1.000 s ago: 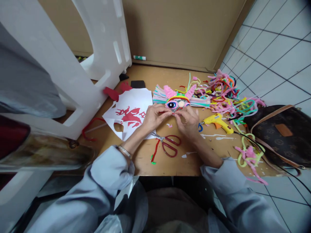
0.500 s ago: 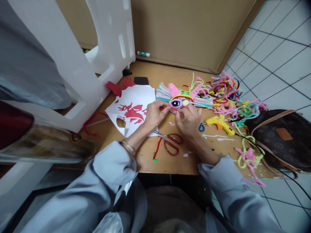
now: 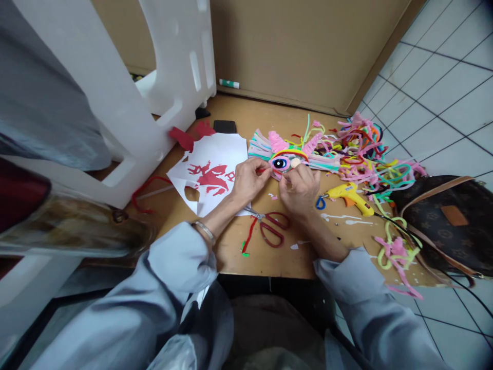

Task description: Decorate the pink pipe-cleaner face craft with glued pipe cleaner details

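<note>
A colourful pipe-cleaner creature face [image 3: 287, 155] with pink horns, a large blue eye and a yellow-red band lies on the table between my hands. My left hand [image 3: 250, 180] pinches at its lower left edge, where a bit of red shows by the fingertips. My right hand [image 3: 300, 189] has its fingers closed on the lower right edge and covers that part. Just below lie red-handled scissors [image 3: 271, 226], beside a red pipe cleaner [image 3: 249, 235] with a green end. White paper [image 3: 215, 169] with red cut-out shapes is left of my left hand.
A yellow glue gun [image 3: 351, 197] lies right of my right hand, its cord running past a brown handbag [image 3: 454, 221]. Loose pipe cleaners [image 3: 365, 154] are heaped at the back right. A black phone [image 3: 224, 126], a marker [image 3: 229, 83] and a white plastic frame [image 3: 181, 67] are toward the back left.
Both hands stay at the face with almost the same grip. A little more red shows at my left fingertips. The whole view has shifted slightly.
</note>
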A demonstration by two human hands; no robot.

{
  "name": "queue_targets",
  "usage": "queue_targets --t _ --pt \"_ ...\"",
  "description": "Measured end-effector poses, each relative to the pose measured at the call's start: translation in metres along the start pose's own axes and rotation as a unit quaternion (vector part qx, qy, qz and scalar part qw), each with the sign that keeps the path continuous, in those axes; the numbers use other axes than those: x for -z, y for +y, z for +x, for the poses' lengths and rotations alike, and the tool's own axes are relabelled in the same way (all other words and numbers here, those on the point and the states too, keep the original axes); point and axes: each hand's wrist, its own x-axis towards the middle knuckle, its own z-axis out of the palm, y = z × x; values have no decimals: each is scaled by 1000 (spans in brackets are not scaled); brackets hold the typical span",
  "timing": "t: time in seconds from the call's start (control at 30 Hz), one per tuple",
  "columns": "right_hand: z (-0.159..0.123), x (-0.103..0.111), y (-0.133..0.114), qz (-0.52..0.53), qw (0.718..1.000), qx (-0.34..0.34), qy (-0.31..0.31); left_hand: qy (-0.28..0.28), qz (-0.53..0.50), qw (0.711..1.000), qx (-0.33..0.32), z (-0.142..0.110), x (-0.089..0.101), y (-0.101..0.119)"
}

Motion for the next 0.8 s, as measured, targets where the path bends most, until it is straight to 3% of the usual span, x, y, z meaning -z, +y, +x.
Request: queue_targets --t 0.5,0.8 --pt "0 1 2 -1 999 28 23 -2 1 1000 -27 1 -2 -7" --pt "0 5 2 37 999 -11 8 -3 -6 999 -36 1 -3 -8"
